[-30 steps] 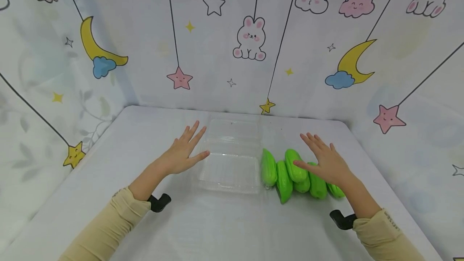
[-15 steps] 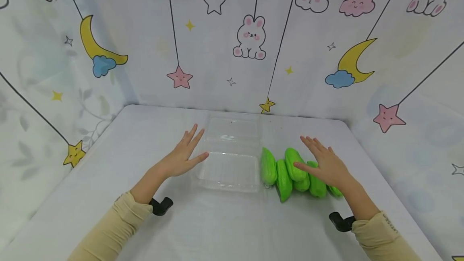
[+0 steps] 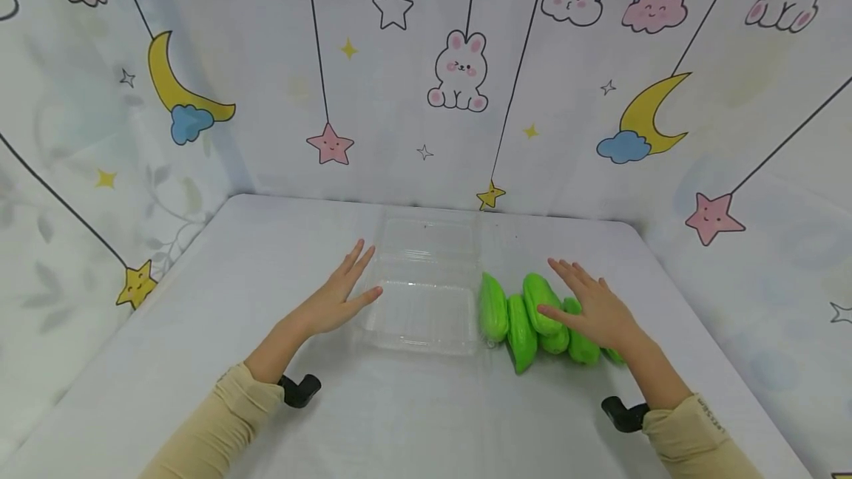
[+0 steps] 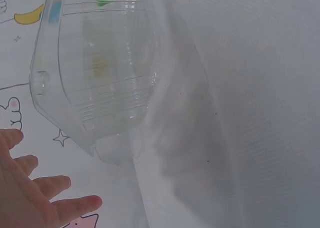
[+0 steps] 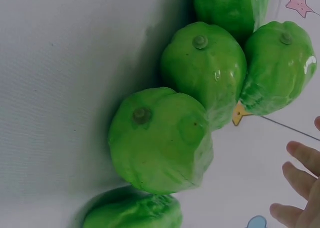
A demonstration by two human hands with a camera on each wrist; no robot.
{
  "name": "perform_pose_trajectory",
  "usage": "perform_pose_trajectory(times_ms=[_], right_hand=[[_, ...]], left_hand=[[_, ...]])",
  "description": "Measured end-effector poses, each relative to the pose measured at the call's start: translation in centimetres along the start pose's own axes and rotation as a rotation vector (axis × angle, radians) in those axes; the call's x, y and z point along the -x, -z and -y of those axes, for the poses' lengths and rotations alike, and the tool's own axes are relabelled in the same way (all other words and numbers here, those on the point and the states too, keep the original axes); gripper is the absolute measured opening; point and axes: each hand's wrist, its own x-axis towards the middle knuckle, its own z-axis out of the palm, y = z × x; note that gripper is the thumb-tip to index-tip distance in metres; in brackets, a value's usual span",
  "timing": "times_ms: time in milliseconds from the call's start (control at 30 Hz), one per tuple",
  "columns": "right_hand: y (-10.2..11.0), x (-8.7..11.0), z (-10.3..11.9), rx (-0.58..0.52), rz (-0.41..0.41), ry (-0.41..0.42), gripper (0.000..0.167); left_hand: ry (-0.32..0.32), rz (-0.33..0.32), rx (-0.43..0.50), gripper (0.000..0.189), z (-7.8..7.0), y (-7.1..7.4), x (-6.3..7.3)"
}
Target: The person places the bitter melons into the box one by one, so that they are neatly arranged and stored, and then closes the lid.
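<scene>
A clear plastic clamshell box (image 3: 422,316) lies with its lid folded back on the white table. My left hand (image 3: 335,300), fingers spread and holding nothing, hovers beside its left side; the left wrist view shows the fingers (image 4: 52,185) apart from the box (image 4: 105,52). Several glossy green, elongated model vegetables (image 3: 522,331) with short stem stubs lie in a row right of the box, one on top of others. Over the row's right part hangs my right hand (image 3: 599,313), fingers extended and holding nothing. It hides some of them in the head view.
The white-covered table (image 3: 426,420) ends at a back edge against a white cloth wall (image 3: 393,94) printed with rabbits, stars and moons. Black wrist mounts (image 3: 301,390) stick out below both cuffs.
Both hands have sunk slightly toward the near side of the table, still spread. The box and the green vegetables have stayed in place.
</scene>
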Motion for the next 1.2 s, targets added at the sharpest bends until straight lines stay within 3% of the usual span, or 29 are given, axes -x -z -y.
perform_pose_trajectory(times_ms=[600,1200], right_hand=[[-1.5,0.1,-0.8,-0.117,0.041,-0.011,0.078],[-3.0,-0.1,-1.3,-0.105,0.063,0.001,0.077]], left_hand=[[-0.01,0.027,0.071,0.073,1.2,-2.0,-0.2],[0.018,0.027,0.118,0.073,2.0,-2.9,-0.3]])
